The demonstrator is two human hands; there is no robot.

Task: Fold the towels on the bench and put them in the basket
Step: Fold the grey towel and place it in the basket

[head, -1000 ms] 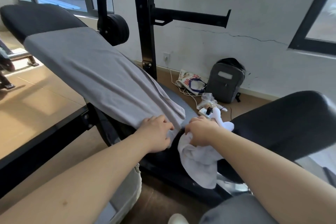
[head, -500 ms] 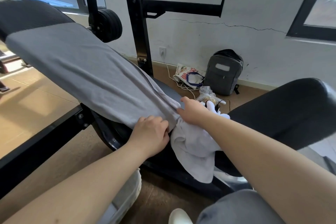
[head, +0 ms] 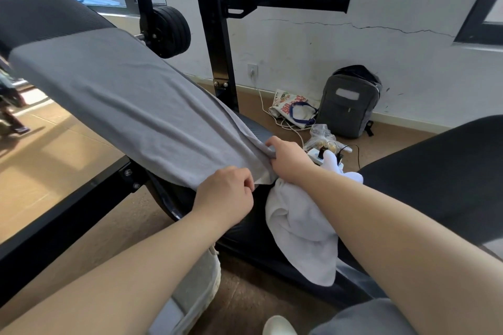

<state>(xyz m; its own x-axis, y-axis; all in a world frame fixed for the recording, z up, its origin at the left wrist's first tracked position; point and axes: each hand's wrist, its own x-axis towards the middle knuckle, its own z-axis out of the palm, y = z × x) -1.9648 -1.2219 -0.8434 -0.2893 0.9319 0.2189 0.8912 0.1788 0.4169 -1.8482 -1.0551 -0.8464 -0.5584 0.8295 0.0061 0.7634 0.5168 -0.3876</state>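
A grey towel (head: 117,100) lies spread along the inclined black bench pad (head: 40,19). My left hand (head: 226,196) pinches its near lower corner. My right hand (head: 288,160) grips the other near corner at the far side of the pad. A crumpled white towel (head: 302,231) lies on the bench seat (head: 435,177) under my right forearm, hanging over the front edge. A light woven basket (head: 198,294) stands on the floor below my left arm, mostly hidden.
A black rack upright (head: 215,35) with a horizontal arm (head: 288,3) and a roller pad (head: 166,31) stands behind the bench. On the floor by the wall lie a grey backpack (head: 348,103), a printed bag (head: 294,109), cables and a power strip (head: 318,155).
My right hand left the white towel and moved up onto the grey towel's far corner. My left hand slid along the near edge and pinched it.
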